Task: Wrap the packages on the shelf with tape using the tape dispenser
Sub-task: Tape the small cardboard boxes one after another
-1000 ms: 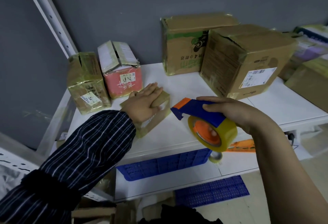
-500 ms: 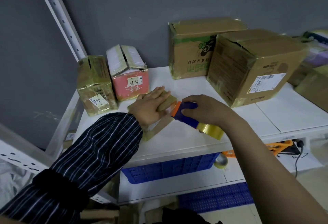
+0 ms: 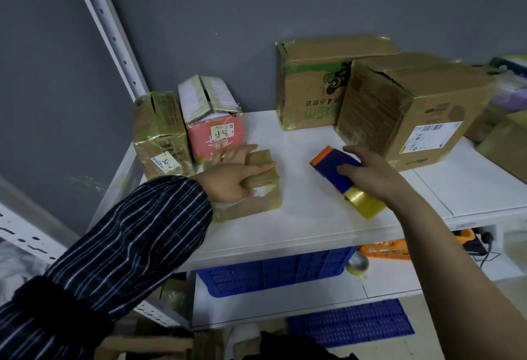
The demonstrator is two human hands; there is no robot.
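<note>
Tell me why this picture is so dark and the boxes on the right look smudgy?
Head view: the light is dim, so colours look dull; the boxes at the right edge are blurred, from motion or the lens, I cannot tell; the shelf post leans because the lens is wide-angle; the taped package on the left glints.
</note>
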